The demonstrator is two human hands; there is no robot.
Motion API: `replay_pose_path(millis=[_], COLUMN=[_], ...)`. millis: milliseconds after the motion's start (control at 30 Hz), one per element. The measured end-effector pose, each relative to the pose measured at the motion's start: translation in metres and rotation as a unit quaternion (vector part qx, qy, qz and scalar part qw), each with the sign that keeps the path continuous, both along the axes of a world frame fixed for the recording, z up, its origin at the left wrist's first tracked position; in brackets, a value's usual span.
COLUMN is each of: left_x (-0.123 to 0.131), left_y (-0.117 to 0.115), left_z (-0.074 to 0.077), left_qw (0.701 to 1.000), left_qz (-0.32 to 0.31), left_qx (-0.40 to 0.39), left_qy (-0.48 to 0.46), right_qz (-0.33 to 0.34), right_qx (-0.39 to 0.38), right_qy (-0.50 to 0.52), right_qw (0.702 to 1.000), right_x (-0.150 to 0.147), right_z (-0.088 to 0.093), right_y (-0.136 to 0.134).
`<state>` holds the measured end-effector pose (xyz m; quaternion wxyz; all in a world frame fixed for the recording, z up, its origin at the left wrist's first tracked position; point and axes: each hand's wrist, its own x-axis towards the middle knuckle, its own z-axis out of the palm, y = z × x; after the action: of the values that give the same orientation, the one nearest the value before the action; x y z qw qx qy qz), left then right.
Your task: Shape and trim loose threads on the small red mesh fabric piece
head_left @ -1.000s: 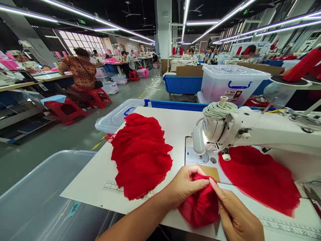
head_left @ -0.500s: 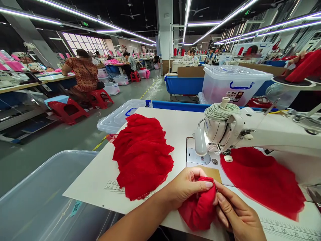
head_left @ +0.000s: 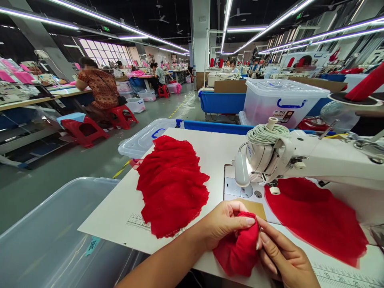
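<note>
Red fabric piece [head_left: 238, 250]: bunched, lower centre of frame, at near table [head_left: 216, 152] edge. Pinched between left hand [head_left: 223, 222] and right hand [head_left: 283, 260], fingers of both closed on its top edge. Lace stack [head_left: 172, 186] at centre left; sewing machine [head_left: 300, 160] at right, over flat red panel [head_left: 315, 218].

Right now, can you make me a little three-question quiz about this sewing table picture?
1. True or false: both hands pinch the small red fabric piece.
2. Which lies left of the sewing machine: A) a red lace stack, B) a blue box?
3. What colour is the thread wound on top of the machine?

Key: 1 true: left hand and right hand grip it. 2 A. 3 pale grey-white.
</note>
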<state>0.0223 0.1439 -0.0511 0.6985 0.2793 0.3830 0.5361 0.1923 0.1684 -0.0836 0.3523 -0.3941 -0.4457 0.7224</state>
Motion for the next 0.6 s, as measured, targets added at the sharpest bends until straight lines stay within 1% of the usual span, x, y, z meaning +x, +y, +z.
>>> replay_pose_path(millis=[167,267,333,500,567,600], left_x=[0.001,0.001,0.0,0.002,0.004,0.005], left_y=[0.001,0.0,0.0,0.0,0.001,0.0], left_z=[-0.002,-0.002,-0.001,0.002,0.002,0.001], left_qw=[1.0,1.0,0.999,0.992,0.983,0.977], left_qz=[-0.002,-0.013,-0.015,0.005,-0.004,-0.011], left_qx=[0.0,0.019,0.028,0.043,0.061,0.073], left_qy=[-0.011,-0.018,-0.003,0.118,0.174,0.199], right_qz=[0.004,-0.03,-0.052,-0.087,-0.089,-0.094], right_qx=[-0.018,-0.034,-0.032,0.004,0.056,0.102], right_qy=[0.013,0.026,0.031,-0.014,-0.062,-0.103], right_qw=[1.0,0.999,0.998,0.996,0.993,0.985], right_x=[-0.003,-0.008,-0.009,-0.003,-0.001,-0.001], right_z=[0.002,0.007,0.009,0.007,0.009,0.01], right_y=[-0.003,-0.006,-0.006,-0.003,-0.002,-0.002])
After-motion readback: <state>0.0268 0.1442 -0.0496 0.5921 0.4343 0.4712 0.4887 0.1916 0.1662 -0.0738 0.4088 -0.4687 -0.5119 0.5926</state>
